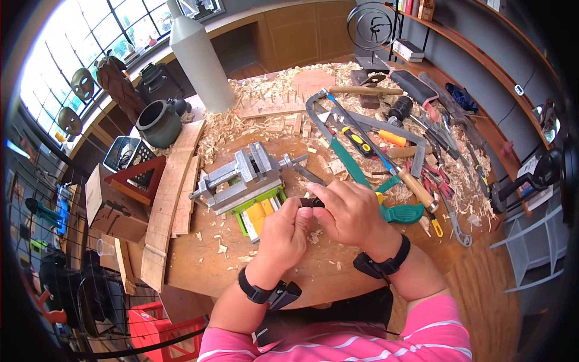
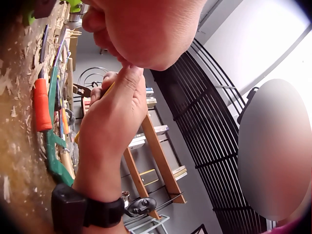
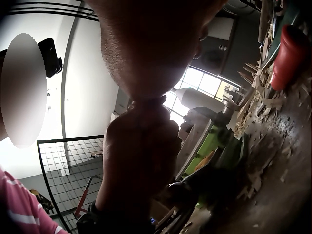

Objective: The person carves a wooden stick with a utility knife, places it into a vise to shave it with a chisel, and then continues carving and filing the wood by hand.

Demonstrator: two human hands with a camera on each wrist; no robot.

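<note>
Both hands meet over the front of the workbench. My left hand [image 1: 283, 232] grips a small dark brown piece [image 1: 312, 203], its thumb pressed along the near side. My right hand [image 1: 353, 214] is curled close against that piece, thumb toward the left thumb. A yellow-handled tool [image 1: 379, 197] shows past the right palm; in the left wrist view a short dark blade [image 2: 82, 90] sticks out beyond the right fingers. The fingers hide most of the piece and the tool. Behind the hands lies a chisel [image 2: 43, 105] with an orange-red handle.
A grey vise [image 1: 247, 172] on a green base stands ahead of the left hand. To the right lie a green hacksaw [image 1: 347, 160], a green-handled saw [image 1: 403, 213] and several tools among wood shavings. Planks [image 1: 172, 205] line the left side; a tall pale bottle [image 1: 202, 60] stands behind.
</note>
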